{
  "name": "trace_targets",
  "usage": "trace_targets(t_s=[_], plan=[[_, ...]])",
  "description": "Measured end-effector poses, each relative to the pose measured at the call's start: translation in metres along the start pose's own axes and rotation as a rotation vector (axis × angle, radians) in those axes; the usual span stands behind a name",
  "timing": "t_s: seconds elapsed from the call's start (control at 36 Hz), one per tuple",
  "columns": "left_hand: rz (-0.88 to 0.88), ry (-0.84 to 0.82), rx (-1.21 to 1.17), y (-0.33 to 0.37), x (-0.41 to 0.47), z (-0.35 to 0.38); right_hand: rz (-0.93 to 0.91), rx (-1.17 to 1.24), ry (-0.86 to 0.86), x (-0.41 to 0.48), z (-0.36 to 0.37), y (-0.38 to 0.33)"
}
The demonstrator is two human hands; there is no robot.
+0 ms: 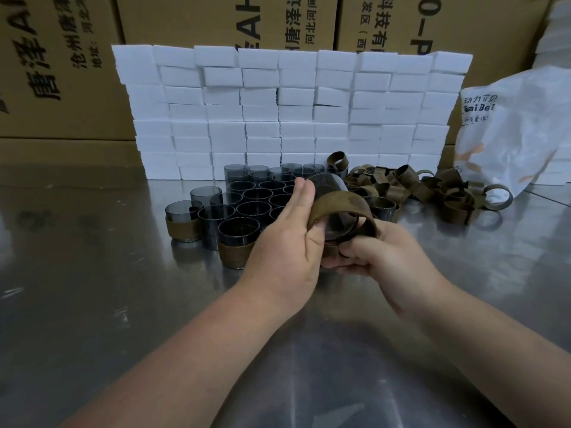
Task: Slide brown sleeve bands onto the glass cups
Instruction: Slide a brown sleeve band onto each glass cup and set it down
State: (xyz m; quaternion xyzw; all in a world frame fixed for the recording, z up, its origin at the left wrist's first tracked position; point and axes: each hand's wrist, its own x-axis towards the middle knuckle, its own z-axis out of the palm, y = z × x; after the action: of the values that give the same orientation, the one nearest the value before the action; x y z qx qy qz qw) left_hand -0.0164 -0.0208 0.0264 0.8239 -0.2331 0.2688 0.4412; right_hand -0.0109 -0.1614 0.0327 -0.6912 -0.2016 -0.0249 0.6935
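Note:
Above the steel table, my left hand (290, 233) and my right hand (375, 251) hold a smoky glass cup (327, 188) tilted on its side. A brown sleeve band (340, 205) is wrapped around the cup near its base. The left hand grips the cup, its thumb on the band's edge. The right hand's fingers pinch the band from below. Behind the hands, several bare glass cups (256, 196) stand in rows. Two cups (239, 242) with bands on stand at the front left. A pile of loose brown bands (432, 189) lies to the right.
A wall of white foam blocks (287, 112) stands behind the cups, with cardboard boxes (61, 66) behind it. A white plastic bag (519, 131) lies at the right, next to the bands. The steel table (92, 288) extends toward me.

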Motion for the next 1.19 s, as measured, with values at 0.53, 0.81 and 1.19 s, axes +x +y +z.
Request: trace_targets(t_s=[0.53, 0.81, 1.19], plan=[[-0.062, -0.003, -0.021, 0.004, -0.002, -0.002, 0.045, 0.038, -0.027, 0.003, -0.006, 0.001], [-0.083, 0.032, -0.137, 0.003, -0.002, 0.002, 0.038, 0.069, -0.051, 0.003, -0.011, 0.000], [-0.114, 0.082, -0.223, 0.000, 0.003, 0.001, 0.039, 0.014, 0.044, 0.005, -0.013, 0.001]])
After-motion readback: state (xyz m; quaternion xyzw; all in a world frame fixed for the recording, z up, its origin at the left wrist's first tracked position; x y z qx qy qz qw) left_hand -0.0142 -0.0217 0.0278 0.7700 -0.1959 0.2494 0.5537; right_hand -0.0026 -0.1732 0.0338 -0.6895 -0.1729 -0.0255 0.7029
